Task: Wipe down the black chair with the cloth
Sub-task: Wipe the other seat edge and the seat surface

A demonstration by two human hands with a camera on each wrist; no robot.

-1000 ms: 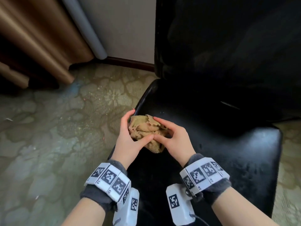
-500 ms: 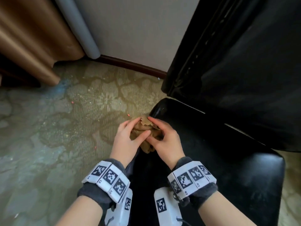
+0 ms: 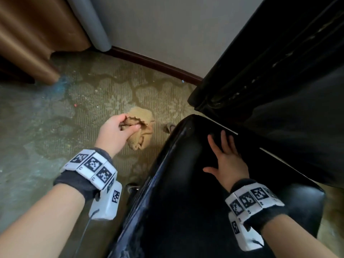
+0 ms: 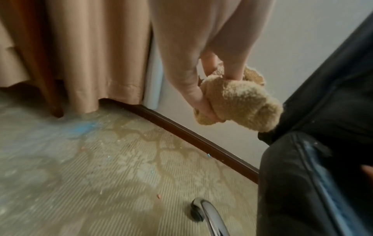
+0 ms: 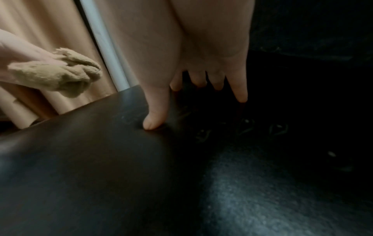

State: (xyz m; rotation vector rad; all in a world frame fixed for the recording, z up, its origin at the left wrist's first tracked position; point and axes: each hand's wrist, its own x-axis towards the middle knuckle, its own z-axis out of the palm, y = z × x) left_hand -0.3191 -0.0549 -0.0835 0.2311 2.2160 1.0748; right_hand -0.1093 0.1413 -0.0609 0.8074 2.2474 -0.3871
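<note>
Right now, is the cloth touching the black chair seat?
Apart. In the head view the cloth, bunched in the left hand, hangs over the carpet with floor visible between it and the seat. Only the right hand rests on the seat.

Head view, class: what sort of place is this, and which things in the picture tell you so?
Probably a hotel room or office, though I cannot be sure. Clues: patterned carpet, long brown curtain reaching the floor, dark skirting board, and a black chair on castors.

Dim soft indoor light, wide-angle bending at edges, motion blur, grainy dark right wrist view.
</note>
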